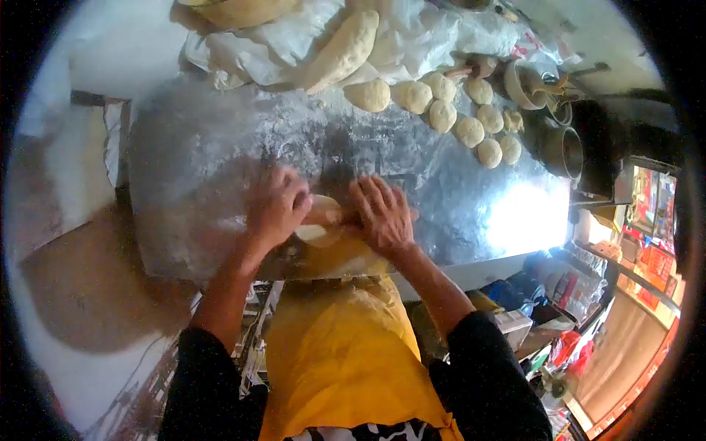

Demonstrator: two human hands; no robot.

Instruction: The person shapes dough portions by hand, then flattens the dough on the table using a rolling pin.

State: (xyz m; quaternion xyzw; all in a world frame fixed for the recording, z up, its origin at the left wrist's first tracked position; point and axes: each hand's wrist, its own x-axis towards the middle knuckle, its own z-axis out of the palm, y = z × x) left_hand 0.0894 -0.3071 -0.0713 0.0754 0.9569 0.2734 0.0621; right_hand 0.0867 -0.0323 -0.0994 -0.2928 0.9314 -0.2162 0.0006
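A wooden rolling pin (321, 214) lies crosswise over a small flattened piece of dough (312, 233) near the front edge of the floured worktop (220, 176). My left hand (279, 208) is curled over the pin's left end, fingers bent. Over the right end sits my right hand (384, 215), its fingers bent forward and its palm low on the pin. Both hands hide the ends of the pin, and the pin covers the middle of the dough.
Several round dough balls (443, 116) lie at the back right. A long dough roll (346, 51) rests on white plastic sheeting (419, 44) at the back. Pots (562, 151) stand at the right edge. My yellow apron (338, 345) touches the front edge.
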